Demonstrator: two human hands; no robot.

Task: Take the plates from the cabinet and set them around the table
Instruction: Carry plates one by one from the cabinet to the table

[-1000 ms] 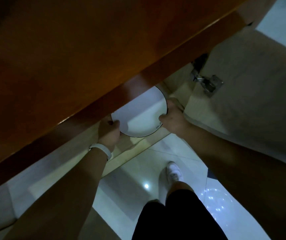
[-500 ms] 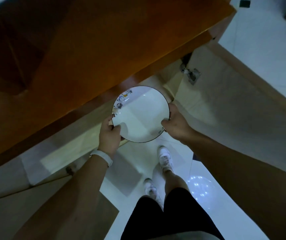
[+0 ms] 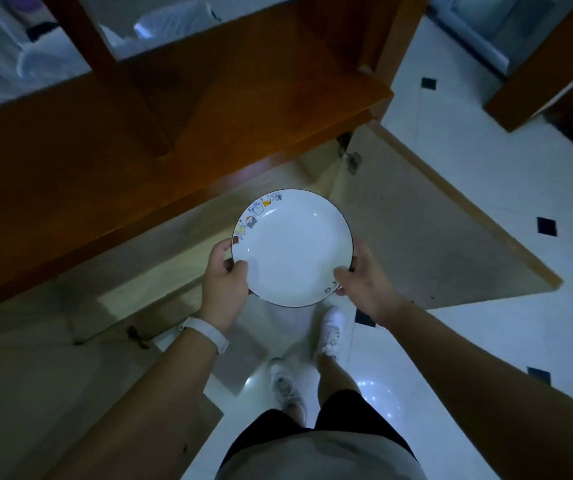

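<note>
A white plate with a dark rim and small coloured drawings along its upper left edge is held level in front of me. My left hand grips its left rim, thumb on top. My right hand grips the right rim the same way. The plate hangs above the floor, just outside the wooden cabinet, whose low compartment stands open behind it. What else lies inside the compartment is hidden in shadow.
The open cabinet door swings out to the right of the plate. Another door stands open at lower left. My feet in white shoes stand on the glossy white tiled floor. More wooden furniture stands at upper right.
Both hands have drawn the plate out from under the cabinet's edge and raised it toward me. My view has risen and pulled back, so the cabinet top and floor show now.
</note>
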